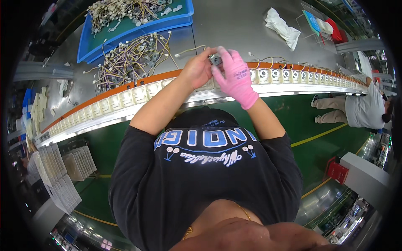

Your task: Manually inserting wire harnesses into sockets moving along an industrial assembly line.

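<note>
My bare left hand [197,70] and my right hand [237,79], in a pink glove, meet over the row of housings. Between their fingertips they hold a small grey motor [215,60], and a thin cable [190,51] with a white plug trails off to its left. Below my hands runs a long line of white plastic housings [121,100] on a metal rail with an orange strip. To the right, the housings [274,75] have round grey parts in them, with wires standing up behind. My palms hide the housings directly beneath.
A heap of wired motors [130,62] lies on the metal table at left, before a blue tray [184,21] piled with more. A crumpled white cloth or glove [283,28] lies at back right. Farther along the line stands another person [364,109]. White racks [58,178] are at lower left.
</note>
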